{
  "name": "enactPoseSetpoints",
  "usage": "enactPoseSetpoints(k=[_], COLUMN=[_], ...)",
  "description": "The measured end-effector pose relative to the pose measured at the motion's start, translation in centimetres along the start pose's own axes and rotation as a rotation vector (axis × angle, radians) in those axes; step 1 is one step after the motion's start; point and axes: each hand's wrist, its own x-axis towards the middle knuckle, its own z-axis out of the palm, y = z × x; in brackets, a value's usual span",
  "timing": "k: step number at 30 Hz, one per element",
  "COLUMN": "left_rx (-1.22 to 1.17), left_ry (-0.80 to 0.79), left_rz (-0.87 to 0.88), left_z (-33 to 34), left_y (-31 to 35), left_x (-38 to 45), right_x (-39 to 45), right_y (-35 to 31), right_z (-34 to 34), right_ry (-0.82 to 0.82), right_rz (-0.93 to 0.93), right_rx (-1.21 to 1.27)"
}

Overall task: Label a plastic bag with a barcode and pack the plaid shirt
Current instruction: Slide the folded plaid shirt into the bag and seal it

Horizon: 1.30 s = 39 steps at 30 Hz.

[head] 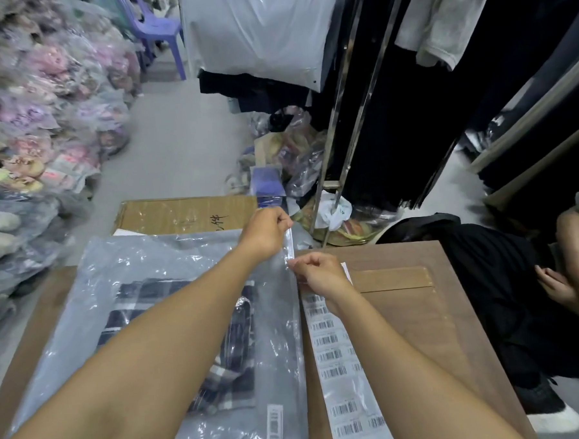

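Note:
A clear plastic bag lies flat on the brown table. Inside it is the folded dark plaid shirt, partly hidden by my left forearm. A barcode label sticks on the bag near its front edge. My left hand pinches the far end of the bag's right edge strip. My right hand pinches the same strip a little nearer to me. A long sheet of barcode stickers lies on the table just right of the bag, under my right forearm.
A cardboard box stands beyond the table. Bagged clothes pile up along the left. A metal clothes rack with dark garments stands at the right back. Another person's arms and dark clothes are at the right.

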Motion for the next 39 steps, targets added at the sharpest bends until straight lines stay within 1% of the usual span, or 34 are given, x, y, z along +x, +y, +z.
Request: enactPoseSetpoints(k=[3,6,9,13,22,32,39], left_rx=[0.011,0.030,0.004,0.021,-0.009,-0.031,-0.008], left_ry=[0.013,0.025,0.056,0.050,0.082,0.064,0.075], left_rz=[-0.007,-0.018,-0.030,-0.028,-0.029,-0.015,-0.051], left_z=[-0.5,-0.8,-1.0,-1.1,-1.2,-0.6,-0.9], left_y=[-0.3,-0.4,-0.4,-0.6,-0.5,-0.2,-0.2], left_x=[0.8,1.3,1.7,2.1,2.4,2.0,2.0], right_x=[-0.9,-1.6,-2.4,-3.2,-5.0,-8.0,-9.5], right_y=[0.8,1.5,2.3,3.3,3.6,4.5,5.3], right_z=[0.0,-0.2,-0.5,-1.0,-1.9,-2.7,-3.2], right_ry=[-0.040,-0.066,-0.096,-0.136,-0.214,-0.299,-0.376], right_rz=[0.054,0.064,0.095,0.116,0.187,0.261,0.299], right_rx=[-0.012,0.008,-0.037,-0.083,-0.152,-0.241,-0.338])
